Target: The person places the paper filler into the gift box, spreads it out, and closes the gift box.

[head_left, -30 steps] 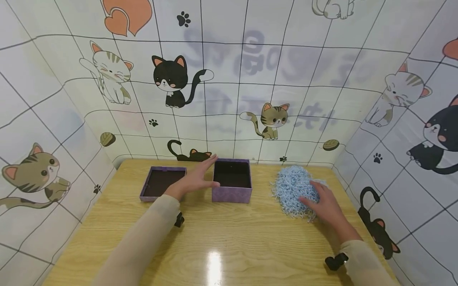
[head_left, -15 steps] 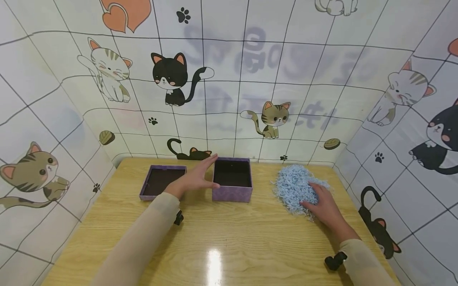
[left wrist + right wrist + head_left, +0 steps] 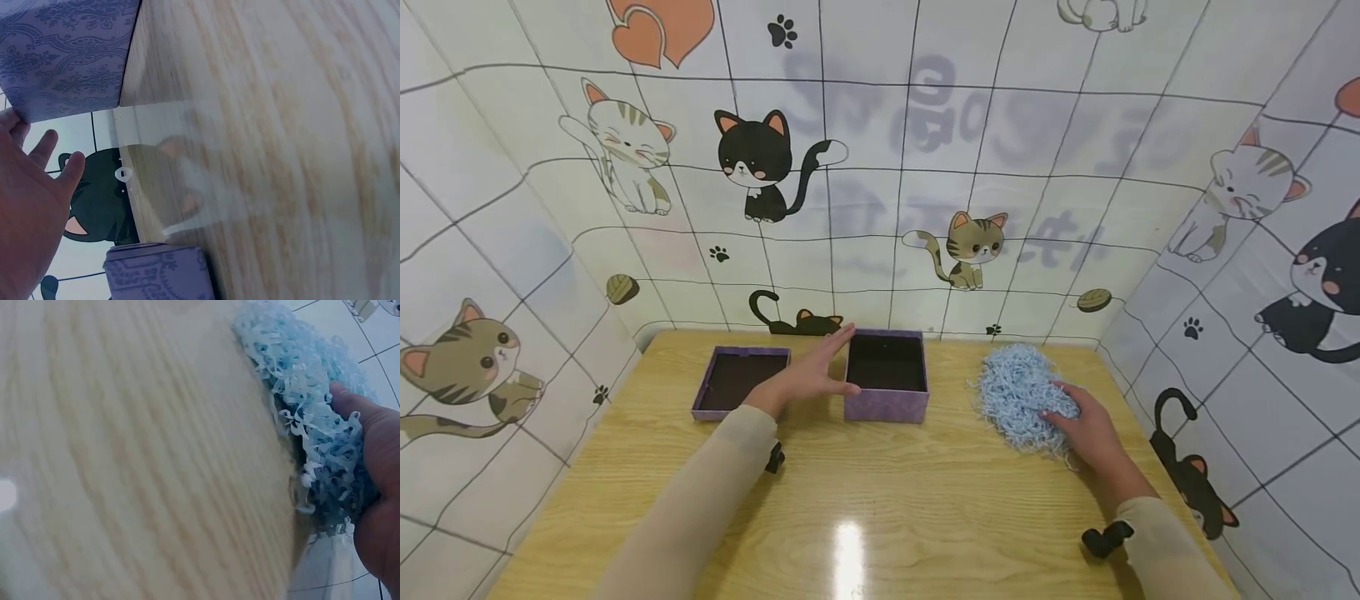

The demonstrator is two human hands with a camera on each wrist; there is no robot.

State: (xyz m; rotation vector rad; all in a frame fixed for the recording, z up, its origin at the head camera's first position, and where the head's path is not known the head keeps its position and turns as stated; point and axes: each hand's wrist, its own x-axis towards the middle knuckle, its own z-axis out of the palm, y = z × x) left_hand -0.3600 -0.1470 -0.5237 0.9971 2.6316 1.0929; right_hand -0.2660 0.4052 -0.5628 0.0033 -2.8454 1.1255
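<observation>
A purple patterned box [image 3: 886, 406] with a dark inside stands near the table's back edge. My left hand [image 3: 805, 377] rests at its left side with fingers spread and straight. In the left wrist view, fingertips of the left hand [image 3: 28, 187] meet the box wall [image 3: 69, 62]. To the right lies a heap of pale blue shredded paper [image 3: 1018, 396]. My right hand [image 3: 1093, 429] grips the heap's right side, thumb and fingers in the strands. The right wrist view shows the thumb [image 3: 353, 403] pressed into the shredded paper [image 3: 306, 375]; the other fingers are hidden there.
A shallow purple lid [image 3: 741, 379] lies inside up, left of the box. All of these are on a wooden table [image 3: 880, 492]. Behind and on both sides hangs a white sheet [image 3: 865, 275] printed with cats and grid lines.
My right thumb and fingers have closed in on the shredded paper, and the hand has shifted slightly right. The left hand, box and lid hold their places.
</observation>
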